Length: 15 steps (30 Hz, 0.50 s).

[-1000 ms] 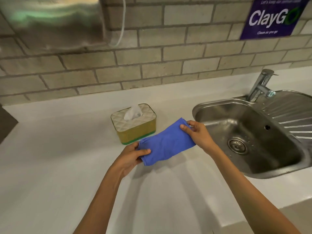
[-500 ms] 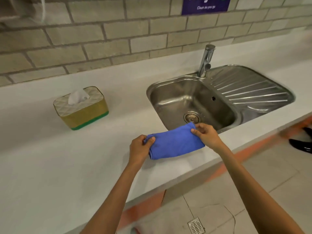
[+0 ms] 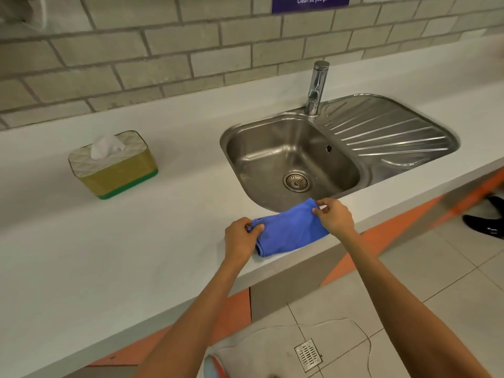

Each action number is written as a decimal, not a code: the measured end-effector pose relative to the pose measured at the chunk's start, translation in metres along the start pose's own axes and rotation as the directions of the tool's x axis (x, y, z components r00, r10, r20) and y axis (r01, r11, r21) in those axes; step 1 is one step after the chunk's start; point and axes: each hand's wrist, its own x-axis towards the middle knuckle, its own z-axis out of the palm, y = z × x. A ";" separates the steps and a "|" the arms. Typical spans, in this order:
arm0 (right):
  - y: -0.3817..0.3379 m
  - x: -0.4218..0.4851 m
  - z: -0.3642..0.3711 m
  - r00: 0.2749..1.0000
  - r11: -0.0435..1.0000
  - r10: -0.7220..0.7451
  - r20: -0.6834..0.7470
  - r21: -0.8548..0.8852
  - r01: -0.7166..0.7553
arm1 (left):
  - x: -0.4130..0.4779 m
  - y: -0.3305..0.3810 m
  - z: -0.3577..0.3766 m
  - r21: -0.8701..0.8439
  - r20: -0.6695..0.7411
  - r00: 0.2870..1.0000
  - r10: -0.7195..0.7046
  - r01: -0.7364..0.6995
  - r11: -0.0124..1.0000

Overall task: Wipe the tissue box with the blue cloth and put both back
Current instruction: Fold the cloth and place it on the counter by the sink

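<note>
The blue cloth lies folded on the white worktop, close to its front edge and just in front of the steel sink. One far corner of the cloth reaches to the front rim of the sink bowl. Both hands are on the cloth, one at each end. The left hand is at the left end, with the thumb on top and the fingers closed around the folded edge, so it pinches the fabric. The right hand is at the right far corner, and its fingertips are pressed together on the cloth there. The cloth stretches between the two hands and its middle part rests flat on the worktop.

The tissue box stands upright on the worktop, well apart from both hands, to the left and nearer to the back edge by the brick wall. It has a gold body, a green band at the bottom and a pale quilted top, and a white tissue sticks out of the opening. No hand touches it. The tap stands behind the sink bowl, beside the ribbed draining board.
</note>
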 end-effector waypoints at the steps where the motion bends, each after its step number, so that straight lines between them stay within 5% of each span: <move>1: 0.001 -0.001 0.002 1.000 1.000 -0.003 -0.002 -0.010 0.003 | -0.001 -0.001 0.001 0.037 -0.016 1.000 0.001 -0.001 0.999; 7: -0.002 -0.003 0.005 0.998 0.996 -0.035 -0.057 -0.085 0.030 | -0.003 0.000 0.007 0.250 -0.045 0.999 0.030 -0.018 0.968; 15: -0.035 -0.003 0.005 0.990 0.991 -0.114 -0.086 -0.079 0.108 | 0.006 0.015 -0.003 0.244 -0.088 0.993 0.075 -0.052 0.968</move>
